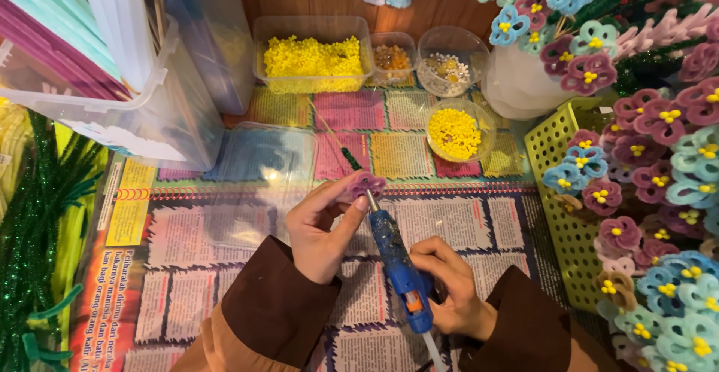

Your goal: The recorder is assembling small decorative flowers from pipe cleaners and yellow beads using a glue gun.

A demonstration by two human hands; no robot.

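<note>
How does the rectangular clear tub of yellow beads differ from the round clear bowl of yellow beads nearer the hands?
The rectangular clear plastic tub of yellow beads is larger and straight-sided; the round clear plastic bowl of yellow beads is smaller and circular. The tub stands at the far edge of the table; the bowl stands nearer, right of the purple fuzzy-wire flower in the left hand. Both are open and hold small yellow beads.

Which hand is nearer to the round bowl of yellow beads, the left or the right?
Left. The left hand, pinching a purple flower, sits just below and left of the round bowl of yellow beads. The right hand, gripping the blue glue gun, is farther down.
</note>
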